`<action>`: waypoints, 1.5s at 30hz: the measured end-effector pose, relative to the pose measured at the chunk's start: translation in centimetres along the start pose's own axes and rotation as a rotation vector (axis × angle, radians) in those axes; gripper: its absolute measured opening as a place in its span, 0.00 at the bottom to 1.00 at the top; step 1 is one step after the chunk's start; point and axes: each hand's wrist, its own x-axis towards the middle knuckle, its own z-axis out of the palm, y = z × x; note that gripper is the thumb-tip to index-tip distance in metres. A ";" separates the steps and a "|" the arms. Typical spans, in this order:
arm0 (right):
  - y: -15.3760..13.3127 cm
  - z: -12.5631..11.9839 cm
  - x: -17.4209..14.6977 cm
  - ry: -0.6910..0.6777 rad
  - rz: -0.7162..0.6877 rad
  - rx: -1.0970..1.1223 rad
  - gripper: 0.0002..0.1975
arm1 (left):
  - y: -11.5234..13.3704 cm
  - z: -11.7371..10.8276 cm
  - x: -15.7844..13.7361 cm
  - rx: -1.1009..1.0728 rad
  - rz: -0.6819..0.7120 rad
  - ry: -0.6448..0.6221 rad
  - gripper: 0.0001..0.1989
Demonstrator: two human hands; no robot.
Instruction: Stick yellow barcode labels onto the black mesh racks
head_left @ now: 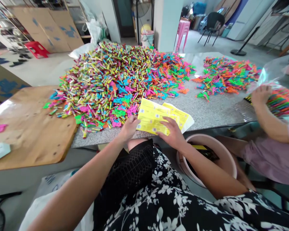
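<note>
A yellow printed sheet [150, 116], apparently of labels, is held over the table's front edge. My left hand [130, 127] pinches its left side. Fingers bent, my right hand [172, 131] grips the lower right part of the same sheet. More yellow sheets [183, 116] lie behind and to the right of it on the table. Close beyond my hands spreads a big heap of small, colourful tubes [98, 78], with bright plastic pieces [120, 113] mixed in along its near side.
A second pile of colourful plastic pieces [227, 75] sits on the grey table [207, 110]. At right, a co-worker's hand [261, 94] touches clear plastic film near bright items [284, 99]. A pink bucket [227, 160] stands by my right arm. A wooden board [33, 125] is at left.
</note>
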 end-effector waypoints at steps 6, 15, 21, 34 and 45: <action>-5.5 0.6 2.2 0.003 0.390 0.438 0.45 | 0.8 -4.1 -5.9 -0.609 -0.067 -0.062 0.20; -14.2 2.3 4.8 -0.371 0.245 0.951 0.33 | 0.5 -5.1 -11.6 -0.804 -0.061 -0.176 0.29; -15.6 2.2 4.6 -0.487 0.159 0.841 0.25 | 0.8 -5.5 -11.1 -0.765 0.010 -0.052 0.19; -14.1 4.1 4.7 -0.290 0.599 1.241 0.21 | 0.9 -6.6 -12.5 -0.750 -0.067 -0.047 0.29; -14.4 4.0 3.9 -0.211 0.611 1.158 0.22 | 0.4 -6.4 -12.7 -0.755 -0.061 -0.006 0.32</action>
